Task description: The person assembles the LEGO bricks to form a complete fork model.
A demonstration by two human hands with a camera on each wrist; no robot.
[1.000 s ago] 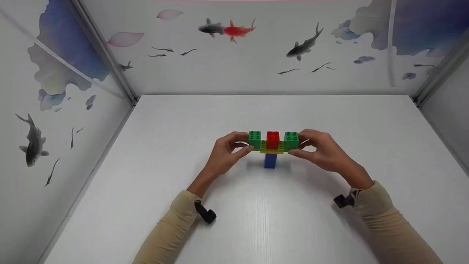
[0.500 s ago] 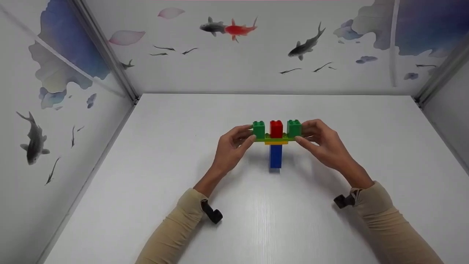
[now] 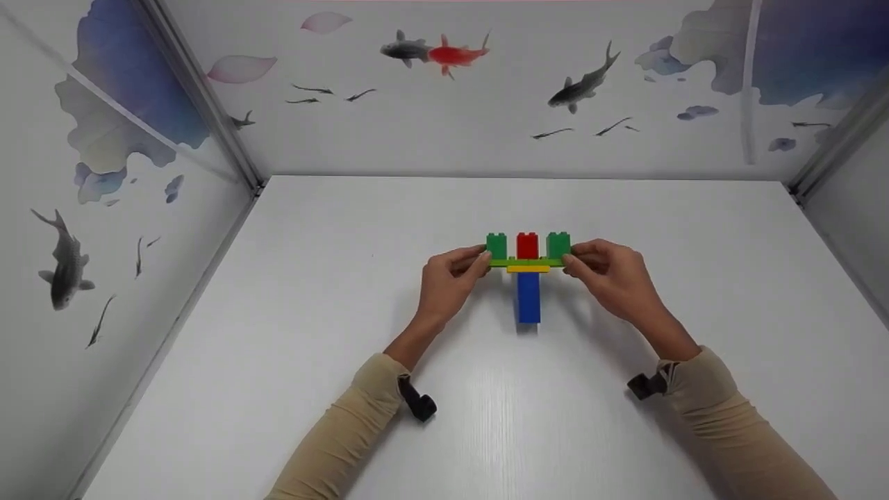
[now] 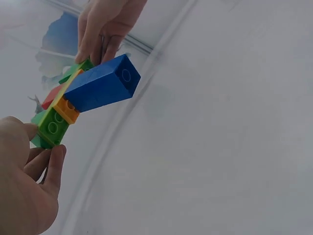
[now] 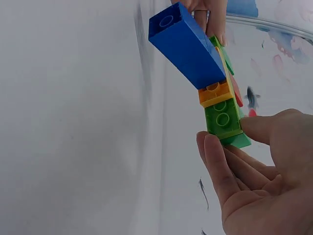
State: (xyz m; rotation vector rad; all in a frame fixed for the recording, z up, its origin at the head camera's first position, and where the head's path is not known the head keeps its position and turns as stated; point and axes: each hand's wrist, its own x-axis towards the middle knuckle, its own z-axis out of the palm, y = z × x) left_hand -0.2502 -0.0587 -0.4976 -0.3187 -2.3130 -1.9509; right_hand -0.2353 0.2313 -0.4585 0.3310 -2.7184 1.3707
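Between both hands is a T-shaped model of toy building bricks, held raised with its underside showing in both wrist views. A tall blue brick (image 3: 528, 298) forms its stem, under a small yellow brick (image 3: 528, 269). Across the top runs a lime green bar (image 3: 499, 263). It carries a left green brick (image 3: 496, 246), a red brick (image 3: 527, 246) in the middle and a right green brick (image 3: 558, 245). My left hand (image 3: 448, 283) pinches the left end between thumb and fingers. At the opposite end, my right hand (image 3: 615, 279) grips the same way.
A white table (image 3: 479, 410) lies beneath the model. White panels with painted fish stand around it, including the back wall (image 3: 472, 139) and the left wall (image 3: 139, 312). Each sleeve cuff has a black wrist camera, one left (image 3: 419, 401), one right (image 3: 646, 386).
The brick model has tipped, its top away from me, so the blue stem shows longer and the studs less. My left hand has shifted right with it; the right hand stays nearly in place.
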